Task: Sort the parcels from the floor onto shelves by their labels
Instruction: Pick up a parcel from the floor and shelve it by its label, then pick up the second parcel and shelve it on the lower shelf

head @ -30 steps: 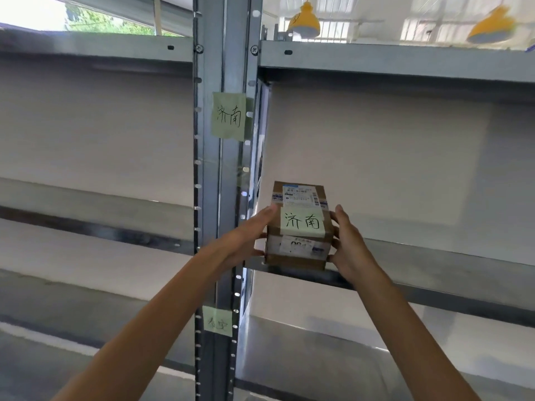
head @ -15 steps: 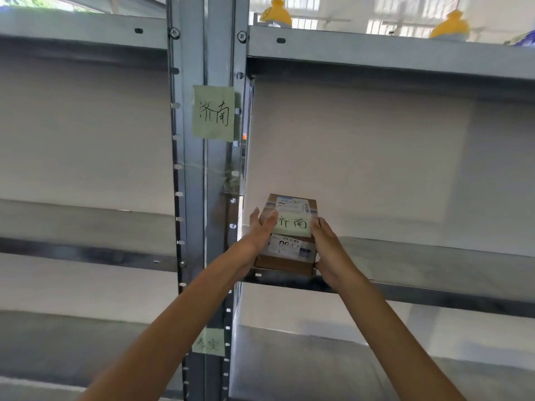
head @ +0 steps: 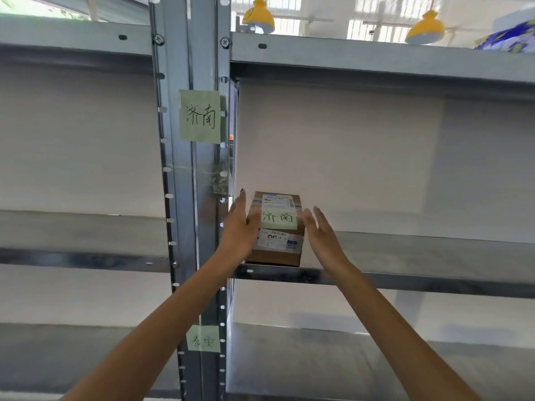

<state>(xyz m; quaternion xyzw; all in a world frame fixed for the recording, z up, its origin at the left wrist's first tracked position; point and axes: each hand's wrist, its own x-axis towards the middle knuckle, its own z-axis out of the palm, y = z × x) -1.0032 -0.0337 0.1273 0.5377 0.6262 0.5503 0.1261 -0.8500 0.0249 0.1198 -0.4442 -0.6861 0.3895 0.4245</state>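
Hands flank a small cardboard parcel [head: 275,230] on the steel shelf [head: 405,256], near its front left corner. Left hand [head: 240,230] lies flat against the box's left side, fingers straight, thumb on the top edge. Right hand [head: 324,235] spread, fingers extended, just beside the right side; contact cannot be told. Box top carries a green note [head: 279,219] reading 济南, with printed shipping labels above and below it. Upright post [head: 197,175] to the left bears a matching green 济南 tag [head: 199,116]; lower down, a tag reading 泰安 [head: 203,339]. Yellow lamps [head: 258,17] hang beyond the upper shelf.
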